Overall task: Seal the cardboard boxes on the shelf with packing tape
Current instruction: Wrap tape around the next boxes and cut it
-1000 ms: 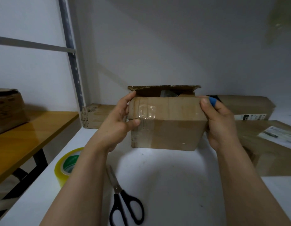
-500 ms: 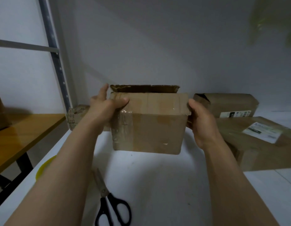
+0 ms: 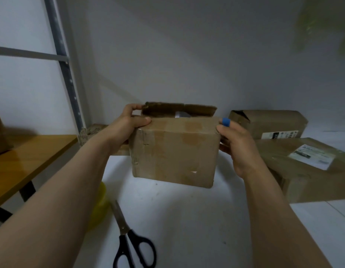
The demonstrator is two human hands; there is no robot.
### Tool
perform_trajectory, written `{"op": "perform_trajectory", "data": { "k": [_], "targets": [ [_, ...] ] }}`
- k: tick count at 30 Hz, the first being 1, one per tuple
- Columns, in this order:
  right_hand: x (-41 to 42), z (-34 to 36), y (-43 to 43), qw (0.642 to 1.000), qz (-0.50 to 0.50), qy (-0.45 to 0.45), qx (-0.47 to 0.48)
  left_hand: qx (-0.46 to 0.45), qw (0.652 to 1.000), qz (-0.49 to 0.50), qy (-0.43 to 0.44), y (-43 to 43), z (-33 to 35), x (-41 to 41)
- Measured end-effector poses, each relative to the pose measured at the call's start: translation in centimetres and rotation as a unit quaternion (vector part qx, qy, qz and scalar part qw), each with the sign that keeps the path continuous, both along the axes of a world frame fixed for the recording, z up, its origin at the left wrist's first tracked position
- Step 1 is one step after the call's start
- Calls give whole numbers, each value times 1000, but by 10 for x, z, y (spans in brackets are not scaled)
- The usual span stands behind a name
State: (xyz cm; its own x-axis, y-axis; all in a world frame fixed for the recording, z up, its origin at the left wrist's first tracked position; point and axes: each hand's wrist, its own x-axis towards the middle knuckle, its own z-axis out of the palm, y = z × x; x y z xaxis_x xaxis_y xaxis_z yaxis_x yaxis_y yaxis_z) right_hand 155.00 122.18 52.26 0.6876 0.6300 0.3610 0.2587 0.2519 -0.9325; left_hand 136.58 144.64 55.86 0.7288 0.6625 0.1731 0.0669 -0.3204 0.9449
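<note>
A brown cardboard box with old tape marks is held above the white shelf, its far top flap standing up. My left hand grips its upper left corner, thumb on the front edge and fingers curled over the top. My right hand grips the upper right corner; one finger wears a blue wrap. A yellow roll of packing tape lies on the shelf, mostly hidden behind my left forearm.
Black-handled scissors lie on the shelf below the box. Two more cardboard boxes sit at the right, another small one behind my left hand. A wooden table and a metal upright stand at the left.
The box has been turned a little in my hands. My left hand moved from its side up to the top corner, and the far flap shows more of the box's inside.
</note>
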Motion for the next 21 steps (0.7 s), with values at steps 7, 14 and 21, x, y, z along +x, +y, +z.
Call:
{"op": "perform_trajectory", "data": {
  "k": [7,14,21],
  "targets": [
    [5,-4,3,997,-63,3,37,30,999,-28,25,2,3,-3],
    [-2,-4,7,999,-16,-41,16,38,998,-50,-4,7,-4,-4],
    [-7,-4,11,999,5,-13,38,-12,996,-77,-35,3,-3,-7]
  ]
}}
